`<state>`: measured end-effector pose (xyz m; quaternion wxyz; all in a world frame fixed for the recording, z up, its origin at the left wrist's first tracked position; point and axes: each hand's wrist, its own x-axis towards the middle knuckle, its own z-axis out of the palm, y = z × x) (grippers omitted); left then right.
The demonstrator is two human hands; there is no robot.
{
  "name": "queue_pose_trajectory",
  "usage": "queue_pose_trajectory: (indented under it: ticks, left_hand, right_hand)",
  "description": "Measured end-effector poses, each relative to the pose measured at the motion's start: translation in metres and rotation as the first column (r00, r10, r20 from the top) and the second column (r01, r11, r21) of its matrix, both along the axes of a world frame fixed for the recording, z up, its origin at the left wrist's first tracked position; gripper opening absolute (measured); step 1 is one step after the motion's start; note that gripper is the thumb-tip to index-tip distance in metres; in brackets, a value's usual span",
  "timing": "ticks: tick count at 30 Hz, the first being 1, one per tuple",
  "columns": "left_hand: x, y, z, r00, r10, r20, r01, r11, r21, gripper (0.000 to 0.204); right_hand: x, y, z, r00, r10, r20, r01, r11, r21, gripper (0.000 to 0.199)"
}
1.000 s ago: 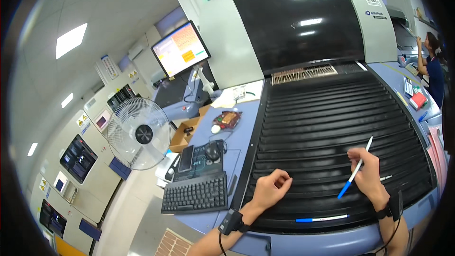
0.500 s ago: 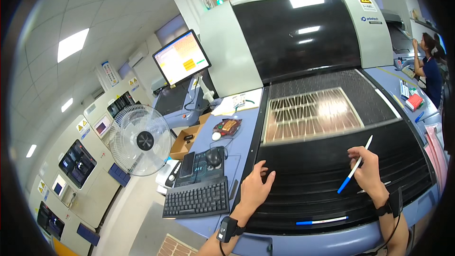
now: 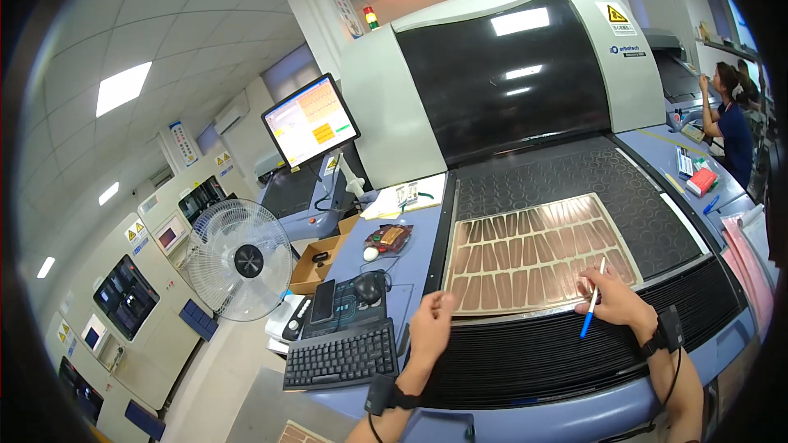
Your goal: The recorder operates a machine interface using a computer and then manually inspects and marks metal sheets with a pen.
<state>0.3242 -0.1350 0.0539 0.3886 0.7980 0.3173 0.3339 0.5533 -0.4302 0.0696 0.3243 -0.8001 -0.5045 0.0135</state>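
A copper-coloured panel with rows of narrow tapered shapes lies on the black machine bed, its front edge toward me. My right hand is over the panel's front right part and grips a white marker pen with a blue end, blue end down. My left hand is beside the panel's front left corner, fingers loosely curled, with nothing visible in it. Whether its fingertips touch the panel is hard to see. Black pleated bellows lie between my hands and the machine's front edge.
Left of the bed are a keyboard, a mouse and a monitor. A fan stands further left. The machine's dark hood rises behind the bed. At far right a person works near a red item.
The bed has slid toward me with the panel, and the bellows are squeezed together. A second pen that lay on them no longer shows. My right hand has come over the panel, still gripping its pen.
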Motion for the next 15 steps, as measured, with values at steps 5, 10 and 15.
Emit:
queue_pose_trajectory:
  ticks: [5, 10, 15]
  left_hand:
    - [-0.005, -0.007, 0.024, 0.716, 0.039, 0.697, 0.303, 0.882, -0.361, 0.046]
    - [-0.044, -0.080, 0.027, 0.775, -0.271, 0.570, 0.493, 0.824, -0.278, 0.094]
    - [-0.133, -0.124, -0.015, 0.857, -0.030, 0.514, 0.110, 0.986, -0.125, 0.048]
  right_hand:
    - [0.018, 0.006, -0.029, 0.929, -0.166, 0.330, 0.080, 0.963, 0.258, 0.028]
    - [-0.071, 0.008, 0.006, 0.933, -0.247, 0.261, 0.093, 0.867, 0.489, 0.019]
    - [-0.185, -0.075, 0.026, 0.978, 0.123, -0.170, -0.049, 0.922, 0.384, 0.062]
